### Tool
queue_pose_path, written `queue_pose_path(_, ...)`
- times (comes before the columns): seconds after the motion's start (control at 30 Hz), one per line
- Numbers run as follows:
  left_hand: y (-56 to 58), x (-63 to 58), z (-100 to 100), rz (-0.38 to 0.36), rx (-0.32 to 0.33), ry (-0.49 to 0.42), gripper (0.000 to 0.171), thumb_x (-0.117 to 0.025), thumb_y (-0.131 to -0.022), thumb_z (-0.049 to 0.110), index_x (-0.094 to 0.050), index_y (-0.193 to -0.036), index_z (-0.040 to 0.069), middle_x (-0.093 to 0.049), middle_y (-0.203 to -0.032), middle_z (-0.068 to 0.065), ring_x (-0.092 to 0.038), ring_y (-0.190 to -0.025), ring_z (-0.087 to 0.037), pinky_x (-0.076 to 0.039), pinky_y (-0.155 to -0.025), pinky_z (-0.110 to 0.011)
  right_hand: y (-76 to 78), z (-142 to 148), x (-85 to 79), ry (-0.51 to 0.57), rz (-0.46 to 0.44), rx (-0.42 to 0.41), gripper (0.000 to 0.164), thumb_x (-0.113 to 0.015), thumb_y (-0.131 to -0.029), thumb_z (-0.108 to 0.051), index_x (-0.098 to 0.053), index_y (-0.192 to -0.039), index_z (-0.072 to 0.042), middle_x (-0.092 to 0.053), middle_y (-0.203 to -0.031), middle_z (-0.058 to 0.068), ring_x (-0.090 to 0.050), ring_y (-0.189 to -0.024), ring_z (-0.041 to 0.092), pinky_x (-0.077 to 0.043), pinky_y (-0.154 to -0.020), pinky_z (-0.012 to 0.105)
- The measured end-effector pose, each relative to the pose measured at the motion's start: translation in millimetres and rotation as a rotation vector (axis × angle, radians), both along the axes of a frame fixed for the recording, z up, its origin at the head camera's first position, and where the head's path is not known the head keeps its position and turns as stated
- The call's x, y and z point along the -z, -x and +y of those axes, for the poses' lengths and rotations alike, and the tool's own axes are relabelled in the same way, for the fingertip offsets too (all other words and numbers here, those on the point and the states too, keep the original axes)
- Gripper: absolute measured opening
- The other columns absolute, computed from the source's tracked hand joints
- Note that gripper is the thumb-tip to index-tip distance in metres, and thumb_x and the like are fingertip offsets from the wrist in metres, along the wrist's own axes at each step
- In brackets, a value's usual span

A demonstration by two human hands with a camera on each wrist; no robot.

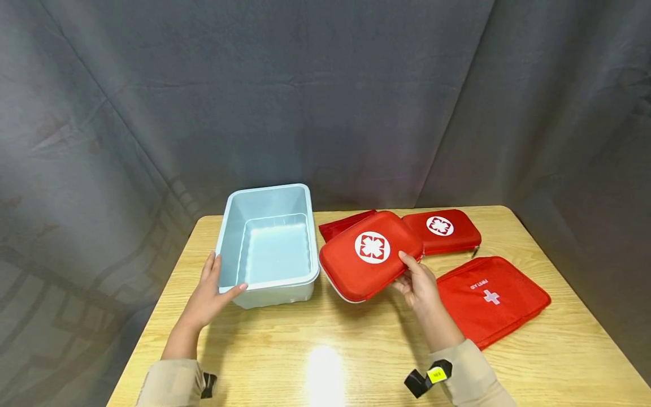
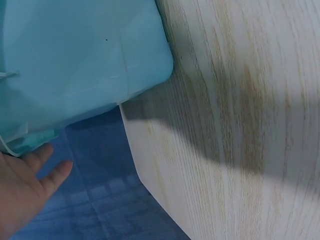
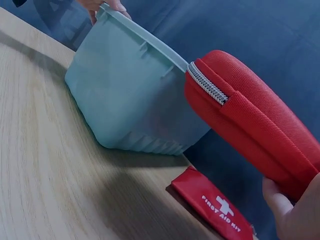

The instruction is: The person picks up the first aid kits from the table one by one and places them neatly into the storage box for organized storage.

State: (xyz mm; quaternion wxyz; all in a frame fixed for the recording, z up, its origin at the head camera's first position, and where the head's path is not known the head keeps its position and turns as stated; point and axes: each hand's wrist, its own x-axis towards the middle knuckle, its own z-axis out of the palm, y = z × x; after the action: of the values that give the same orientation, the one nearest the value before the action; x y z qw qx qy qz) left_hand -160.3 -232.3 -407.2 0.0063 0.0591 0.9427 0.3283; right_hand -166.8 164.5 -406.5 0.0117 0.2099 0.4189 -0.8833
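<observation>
My right hand (image 1: 419,282) grips the right end of a red hard-shell first aid case (image 1: 351,268), thumb on top and fingers beneath. The case is held up over the table, tilted, its white round emblem upward. In the right wrist view its zipper end points at a pale blue plastic bin (image 3: 130,90). Nothing lies inside the bin (image 1: 277,254), which stands left of the case. At the bin's near left corner, my left hand (image 1: 208,299) touches the rim with spread, fairly straight fingers; its thumb lies along the front rim.
A second red case (image 1: 460,232) with the same emblem lies at the back right. Nearer sits a flat red first aid pouch (image 1: 498,297). Behind the held case is a smaller red first aid pouch (image 1: 343,224). A grey curtain (image 1: 356,102) hangs behind the wooden table (image 1: 285,350).
</observation>
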Motion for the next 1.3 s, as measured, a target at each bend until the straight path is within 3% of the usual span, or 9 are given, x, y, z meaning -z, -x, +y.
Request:
queue_pose_path(0.27, -1.1, -1.1, 1, -0.01, 0.003, -0.005, 0.093, -0.053, -0.08, 0.047, 0.005, -0.137, 0.003, 0.016, -0.142, -0.008, -0.011, -0.123, -0.043, -0.021, -0.088, -0.06, 0.8, -3, -4.2, 0.014, 0.001, 0.003, 0.005, -0.055, -0.083, -0.013, -0.054, -0.086, -0.01, -0.06, -0.074, 0.001, -0.059, -0.07, 0.015, -0.048, -0.065, 0.037)
queue_pose_path(0.5, -0.6, 0.1, 1, 0.004, 0.005, -0.005, 0.093, -0.054, -0.08, 0.046, 0.004, -0.137, 0.002, 0.015, -0.142, -0.008, -0.012, -0.123, -0.044, -0.021, -0.089, -0.06, 3.3, -6, -10.3, 0.022, -0.002, -0.014, 0.022, -0.053, -0.084, -0.015, -0.043, -0.102, -0.007, -0.059, -0.077, 0.001, -0.059, -0.076, 0.015, -0.046, -0.072, 0.04)
queue_pose_path(0.9, 0.0, 0.9, -1, 0.019, 0.002, 0.004, 0.094, -0.055, -0.079, 0.045, 0.003, -0.137, 0.0, 0.014, -0.142, -0.01, -0.012, -0.123, -0.043, -0.02, -0.09, -0.06, 7.5, -22, -14.9, 0.044, 0.014, 0.002, 0.02, -0.056, -0.082, -0.013, -0.044, -0.097, -0.008, -0.06, -0.075, 0.0, -0.059, -0.073, 0.014, -0.047, -0.068, 0.038)
queue_pose_path(1.3, 1.0, 1.2, -1, 0.022, 0.003, 0.006, 0.094, -0.055, -0.079, 0.046, 0.004, -0.137, 0.001, 0.013, -0.142, -0.011, -0.012, -0.122, -0.044, -0.02, -0.089, -0.06, 13.7, -43, -18.0, -0.003, 0.038, -0.014, 0.022, -0.055, -0.083, -0.012, -0.045, -0.101, -0.004, -0.061, -0.073, 0.0, -0.06, -0.071, 0.014, -0.044, -0.074, 0.044)
